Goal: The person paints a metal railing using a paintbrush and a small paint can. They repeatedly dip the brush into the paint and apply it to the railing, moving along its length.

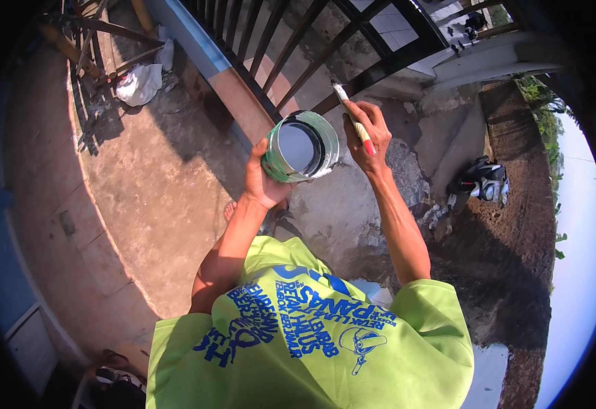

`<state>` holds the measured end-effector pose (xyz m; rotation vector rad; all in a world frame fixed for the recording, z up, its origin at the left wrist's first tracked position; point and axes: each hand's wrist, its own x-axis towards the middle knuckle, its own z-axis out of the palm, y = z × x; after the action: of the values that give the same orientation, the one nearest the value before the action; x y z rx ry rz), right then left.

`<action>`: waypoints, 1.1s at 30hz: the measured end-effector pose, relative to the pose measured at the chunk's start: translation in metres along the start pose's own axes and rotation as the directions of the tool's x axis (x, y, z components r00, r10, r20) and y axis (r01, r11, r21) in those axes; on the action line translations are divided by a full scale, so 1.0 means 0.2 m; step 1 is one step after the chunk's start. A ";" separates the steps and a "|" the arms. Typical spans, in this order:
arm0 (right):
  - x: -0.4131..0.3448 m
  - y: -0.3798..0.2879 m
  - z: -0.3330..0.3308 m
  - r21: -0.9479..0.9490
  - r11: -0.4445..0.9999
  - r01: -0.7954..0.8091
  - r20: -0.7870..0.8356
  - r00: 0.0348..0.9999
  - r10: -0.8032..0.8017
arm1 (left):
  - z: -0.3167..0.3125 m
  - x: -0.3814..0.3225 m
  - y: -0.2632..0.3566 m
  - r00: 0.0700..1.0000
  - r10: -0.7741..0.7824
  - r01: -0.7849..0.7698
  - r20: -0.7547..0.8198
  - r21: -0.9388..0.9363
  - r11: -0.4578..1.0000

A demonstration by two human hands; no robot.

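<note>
My left hand [262, 176] grips a green-sided plastic tub [277, 168] from its near left side. Dark paint [298, 147] fills part of it, and smears coat the inner wall. In my right hand [369, 135] is a paintbrush [352, 113] with a pale handle and a red end. Its dark bristles point away from me, close in view to the lower rail of a black metal gate [380, 76]. My fingers wrap the handle; the brush is apart from the tub. Whether the bristles touch the rail, I cannot tell.
A low wall with a tiled top [239, 94] runs beneath the black bars. White plastic bags [140, 84] lie by a bamboo and wood frame [86, 51] at the upper left. A motorcycle [484, 181] stands on the dirt at right. Shoes [116, 376] sit at lower left.
</note>
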<state>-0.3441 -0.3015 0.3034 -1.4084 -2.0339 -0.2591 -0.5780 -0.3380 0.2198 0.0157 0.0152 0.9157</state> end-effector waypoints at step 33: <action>-0.32 0.11 0.48 -0.074 0.990 -0.121 -0.249 0.963 0.100 | -0.42 -0.01 0.02 1.000 0.019 -0.022 -0.021 -0.145 0.989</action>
<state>-0.3477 -0.2944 0.1860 -1.4602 -1.7555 -0.4563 -0.5839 -0.3370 0.1350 -0.1293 -0.0334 0.9355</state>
